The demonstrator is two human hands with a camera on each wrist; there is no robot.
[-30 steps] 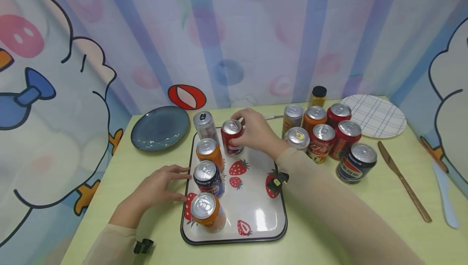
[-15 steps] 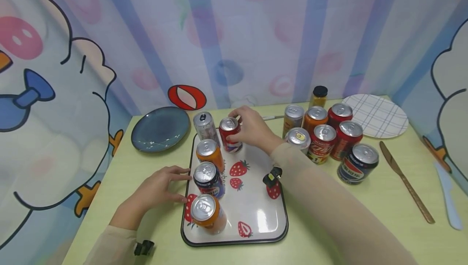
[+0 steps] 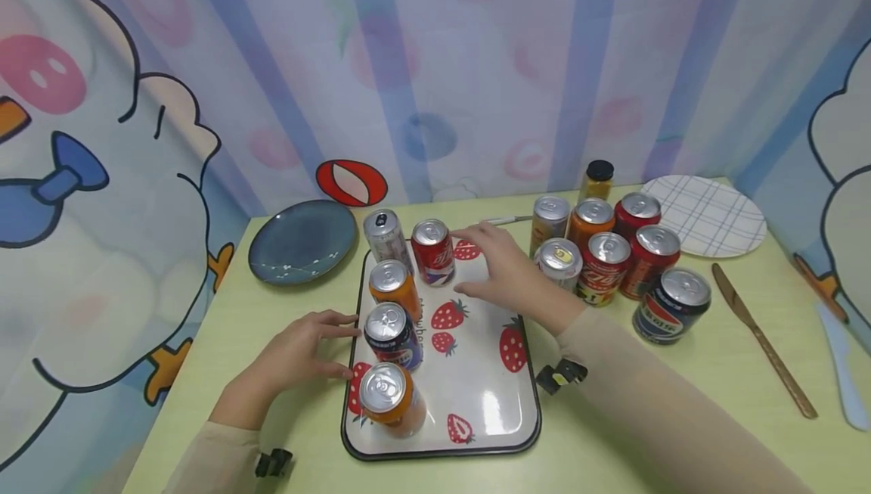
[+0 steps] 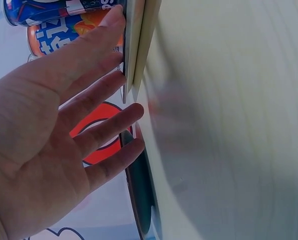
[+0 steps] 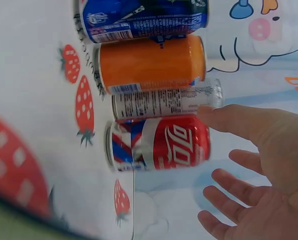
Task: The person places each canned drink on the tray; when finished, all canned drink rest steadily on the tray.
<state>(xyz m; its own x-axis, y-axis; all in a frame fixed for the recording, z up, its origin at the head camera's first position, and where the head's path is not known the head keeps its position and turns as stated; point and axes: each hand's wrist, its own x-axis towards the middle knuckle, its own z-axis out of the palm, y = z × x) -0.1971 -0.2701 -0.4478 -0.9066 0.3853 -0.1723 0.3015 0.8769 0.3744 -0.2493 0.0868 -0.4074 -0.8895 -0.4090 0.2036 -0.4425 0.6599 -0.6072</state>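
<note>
A red cola can [image 3: 433, 254] stands upright near the back of the strawberry-printed tray [image 3: 469, 396]. Just right of it, my right hand [image 3: 506, 271] is spread with thumb and fingers apart, holding nothing; the right wrist view shows the same hand [image 5: 268, 170] beside the red can [image 5: 161, 143]. Along the tray's left side stand a silver can [image 3: 386, 237], an orange can [image 3: 395, 287], a dark blue can [image 3: 393, 337] and another orange can [image 3: 391, 397]. My left hand [image 3: 299, 350] has its fingertips at the tray's left edge, fingers extended, as the left wrist view shows too.
Several more cans, among them a dark Pepsi can [image 3: 671, 305], cluster right of the tray. Behind them stand a black-capped jar [image 3: 597, 180] and a checked plate [image 3: 708, 214]. A bronze knife [image 3: 762, 339] and pale blue knife [image 3: 842, 365] lie at far right; a dark plate [image 3: 302, 242] sits back left.
My right hand has let go of the red can and drawn back to the right. The can now stands beside the silver one. My left hand has stayed at the tray's edge.
</note>
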